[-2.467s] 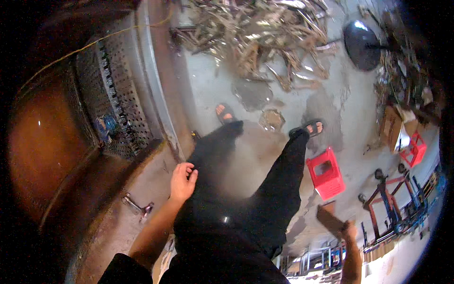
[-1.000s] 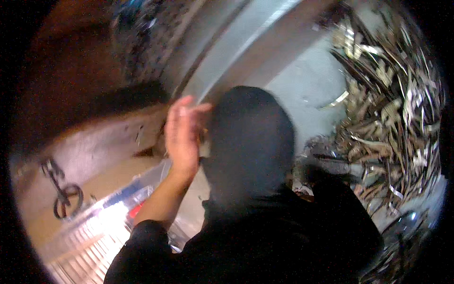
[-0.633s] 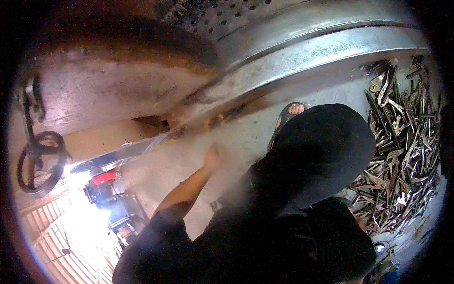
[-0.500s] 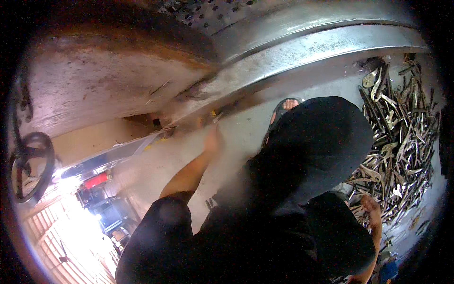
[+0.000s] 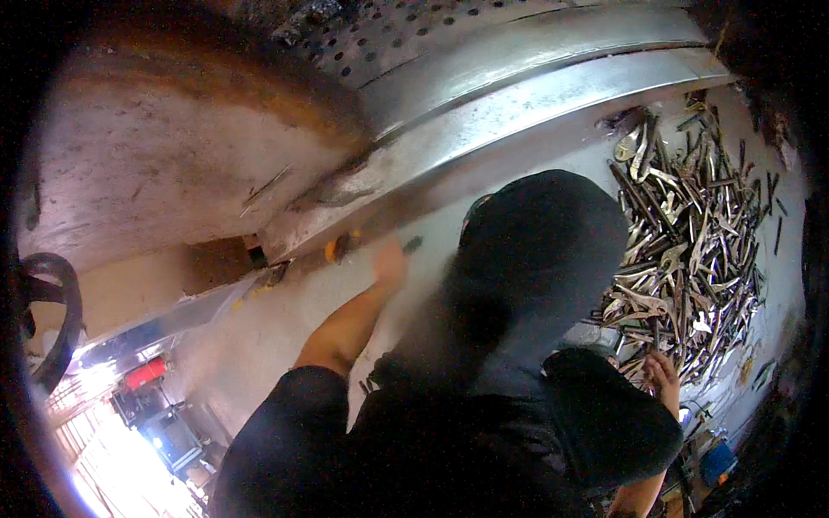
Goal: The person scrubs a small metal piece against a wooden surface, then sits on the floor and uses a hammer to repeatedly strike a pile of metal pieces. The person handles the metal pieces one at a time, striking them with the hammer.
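My left hand (image 5: pixel 390 263) reaches forward over the grey floor (image 5: pixel 471 200), smeared by motion. A small dark piece (image 5: pixel 413 244) lies or is held right at its fingertips; the blur hides which. An orange object (image 5: pixel 340 248) is just to the left of that hand, against the base of the metal structure. On the right, my right hand (image 5: pixel 663 371) is at the near edge of a big heap of metal plier-like parts (image 5: pixel 682 233), with curved jaws and long handles. Its fingers are curled, and what they grip is too small to name. My dark-clothed knee (image 5: pixel 548 250) stands between the hands.
A shiny curved metal ledge (image 5: pixel 535 108) runs across the far side, below a perforated plate (image 5: pixel 406 30). A rusty, stained panel (image 5: pixel 199 155) fills the upper left. A dark wheel (image 5: pixel 59 319), a red object (image 5: pixel 145 373) and a blue object (image 5: pixel 717 462) are near the edges.
The view has shifted, so the heap and ledge appear farther left. My left hand remains low over the floor, still blurred. My sandalled foot has dropped out of sight behind the knee.
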The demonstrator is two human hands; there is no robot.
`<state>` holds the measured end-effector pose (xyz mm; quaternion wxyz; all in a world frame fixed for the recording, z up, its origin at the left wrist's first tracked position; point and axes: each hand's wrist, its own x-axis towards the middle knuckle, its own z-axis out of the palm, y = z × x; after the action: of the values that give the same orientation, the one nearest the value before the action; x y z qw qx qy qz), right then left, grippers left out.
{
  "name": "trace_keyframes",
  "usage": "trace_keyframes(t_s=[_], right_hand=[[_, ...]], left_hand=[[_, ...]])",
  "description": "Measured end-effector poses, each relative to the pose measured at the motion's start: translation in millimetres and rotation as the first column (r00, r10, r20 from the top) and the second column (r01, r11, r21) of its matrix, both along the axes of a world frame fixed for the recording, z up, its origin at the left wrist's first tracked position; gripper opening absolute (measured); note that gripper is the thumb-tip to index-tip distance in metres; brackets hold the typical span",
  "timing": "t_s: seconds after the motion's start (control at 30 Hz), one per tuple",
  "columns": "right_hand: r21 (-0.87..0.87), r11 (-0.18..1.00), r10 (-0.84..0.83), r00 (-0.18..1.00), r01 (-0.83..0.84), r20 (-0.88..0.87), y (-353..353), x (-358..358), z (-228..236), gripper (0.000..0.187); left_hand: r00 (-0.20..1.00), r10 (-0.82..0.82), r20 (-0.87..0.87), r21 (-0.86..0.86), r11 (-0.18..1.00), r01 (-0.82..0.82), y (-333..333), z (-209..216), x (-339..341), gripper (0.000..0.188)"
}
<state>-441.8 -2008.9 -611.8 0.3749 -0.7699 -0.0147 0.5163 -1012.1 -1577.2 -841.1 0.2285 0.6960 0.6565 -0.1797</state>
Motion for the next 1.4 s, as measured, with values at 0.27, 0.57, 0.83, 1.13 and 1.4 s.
trace_keyframes(t_s=[0.27,0.57,0.83,1.13,1.4], right_hand=[[0.192,0.961,-0.004,0.687,-0.197,0.727,85.9,0.1,215.8,0.037],[-0.152,0.765,0.080,-0.142,-0.626,0.987,223.6,-67.2,280.4,0.051],[0.088,0.965,0.084,0.608,-0.248,0.789,158.3,-74.2,229.6,0.024],[0.514,0.276,-0.854,0.453,0.812,-0.256,77.4,-64.7,160.2,0.042],[0.472,-0.025,-0.868,0.216,0.882,-0.448,69.5,-47.0,174.0,0.052]], left_hand=[[0.656,-0.340,0.673,0.294,0.938,0.185,42.1,267.8,159.3,0.042],[-0.202,-0.935,0.293,0.818,0.135,0.559,-4.6,491.4,395.1,0.061],[-0.476,-0.860,0.182,0.943,0.017,0.331,-50.5,473.9,450.2,0.085],[-0.320,-0.896,0.307,0.535,-0.116,0.837,-42.3,324.6,541.0,0.058],[-0.306,-0.932,0.193,0.528,-0.164,0.833,-109.2,138.4,628.2,0.049]])
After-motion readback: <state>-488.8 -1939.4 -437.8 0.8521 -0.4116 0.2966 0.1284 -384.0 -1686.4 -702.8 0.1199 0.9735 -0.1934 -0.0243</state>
